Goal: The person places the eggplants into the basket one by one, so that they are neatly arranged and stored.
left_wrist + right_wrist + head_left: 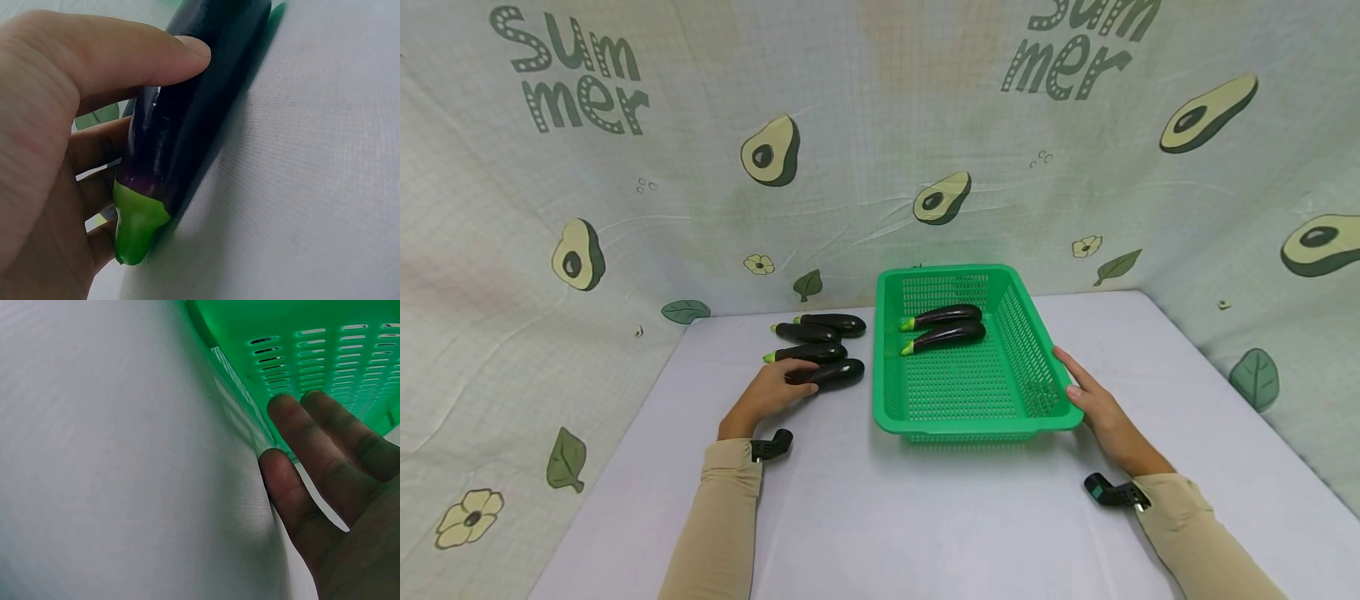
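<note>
My left hand (771, 390) holds the nearest eggplant (835, 376) of a small group, thumb on one side and fingers on the other. The left wrist view shows that eggplant's green stem end (139, 219) and dark, glossy body close to the white cloth. Just behind it are several more eggplants (816, 353), left of a green plastic basket (970, 427). Two eggplants (951, 335) lie inside the basket. At the basket's right side, my right hand (1105, 417) touches the rim; in the right wrist view, extended fingers (312, 450) reach its slotted wall.
A white cloth covers the table (985, 525). Behind it hangs a curtain (865, 108) printed with avocados and leaves, which also rises along both sides. Each wrist wears a black strap device, such as the left one (771, 446).
</note>
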Demonstrator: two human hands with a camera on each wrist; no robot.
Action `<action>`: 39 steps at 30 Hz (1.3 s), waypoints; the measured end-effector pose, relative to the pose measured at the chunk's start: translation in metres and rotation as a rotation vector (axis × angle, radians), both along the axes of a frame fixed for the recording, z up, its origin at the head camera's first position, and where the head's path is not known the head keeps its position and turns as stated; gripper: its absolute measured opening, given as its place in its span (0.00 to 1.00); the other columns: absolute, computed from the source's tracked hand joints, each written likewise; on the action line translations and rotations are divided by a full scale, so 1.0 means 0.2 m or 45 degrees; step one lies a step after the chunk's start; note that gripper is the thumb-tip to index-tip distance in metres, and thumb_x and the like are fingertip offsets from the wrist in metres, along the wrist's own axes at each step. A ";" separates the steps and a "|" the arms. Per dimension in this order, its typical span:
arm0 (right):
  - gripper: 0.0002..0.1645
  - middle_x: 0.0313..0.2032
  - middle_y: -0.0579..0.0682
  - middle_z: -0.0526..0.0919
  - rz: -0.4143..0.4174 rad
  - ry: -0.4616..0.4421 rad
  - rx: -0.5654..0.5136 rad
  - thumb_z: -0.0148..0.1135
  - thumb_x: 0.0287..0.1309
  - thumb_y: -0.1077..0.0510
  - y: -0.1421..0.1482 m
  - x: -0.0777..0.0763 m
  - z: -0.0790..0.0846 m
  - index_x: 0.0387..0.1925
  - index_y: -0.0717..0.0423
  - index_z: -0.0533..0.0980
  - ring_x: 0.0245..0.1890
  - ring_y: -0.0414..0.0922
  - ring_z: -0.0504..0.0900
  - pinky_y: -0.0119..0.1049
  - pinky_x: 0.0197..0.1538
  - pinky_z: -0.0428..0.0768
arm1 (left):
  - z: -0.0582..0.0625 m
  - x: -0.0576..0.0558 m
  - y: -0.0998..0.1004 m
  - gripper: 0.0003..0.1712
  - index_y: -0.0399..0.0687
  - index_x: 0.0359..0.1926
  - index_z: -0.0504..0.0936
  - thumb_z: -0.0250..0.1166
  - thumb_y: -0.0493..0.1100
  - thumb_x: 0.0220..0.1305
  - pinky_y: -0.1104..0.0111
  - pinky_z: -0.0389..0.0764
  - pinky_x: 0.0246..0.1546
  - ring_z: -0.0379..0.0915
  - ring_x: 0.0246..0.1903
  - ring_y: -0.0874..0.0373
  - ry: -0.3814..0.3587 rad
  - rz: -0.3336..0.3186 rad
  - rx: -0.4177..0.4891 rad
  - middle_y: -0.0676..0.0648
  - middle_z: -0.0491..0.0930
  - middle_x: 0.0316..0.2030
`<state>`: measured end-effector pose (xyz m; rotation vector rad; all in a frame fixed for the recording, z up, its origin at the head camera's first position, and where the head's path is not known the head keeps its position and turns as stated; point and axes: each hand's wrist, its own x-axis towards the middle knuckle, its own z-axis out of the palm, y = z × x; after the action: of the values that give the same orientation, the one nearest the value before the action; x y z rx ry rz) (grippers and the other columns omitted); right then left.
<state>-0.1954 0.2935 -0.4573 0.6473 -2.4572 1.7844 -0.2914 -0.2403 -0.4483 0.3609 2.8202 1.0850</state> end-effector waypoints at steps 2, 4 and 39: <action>0.34 0.79 0.51 0.40 0.000 0.002 0.001 0.36 0.79 0.57 0.00 0.00 0.00 0.81 0.41 0.44 0.73 0.32 0.47 0.17 0.60 0.56 | 0.00 0.00 0.00 0.26 0.55 0.61 0.82 0.71 0.53 0.62 0.45 0.68 0.60 0.67 0.60 0.45 -0.004 0.008 0.002 0.42 0.72 0.65; 0.34 0.79 0.51 0.40 0.000 0.007 0.005 0.36 0.79 0.57 0.00 0.00 0.00 0.81 0.41 0.45 0.73 0.32 0.46 0.17 0.61 0.56 | 0.01 0.01 0.00 0.26 0.56 0.60 0.82 0.72 0.53 0.62 0.46 0.68 0.59 0.68 0.59 0.45 -0.008 0.013 0.012 0.43 0.72 0.65; 0.34 0.79 0.48 0.41 -0.027 0.002 0.037 0.36 0.79 0.56 0.00 0.00 0.01 0.81 0.39 0.44 0.74 0.33 0.43 0.18 0.61 0.52 | 0.02 0.00 0.00 0.24 0.51 0.58 0.80 0.71 0.52 0.62 0.50 0.74 0.55 0.73 0.58 0.45 0.042 -0.004 0.245 0.43 0.75 0.59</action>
<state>-0.1951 0.2939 -0.4562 0.6223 -2.4841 1.7432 -0.2914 -0.2395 -0.4451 0.4026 2.7487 1.3665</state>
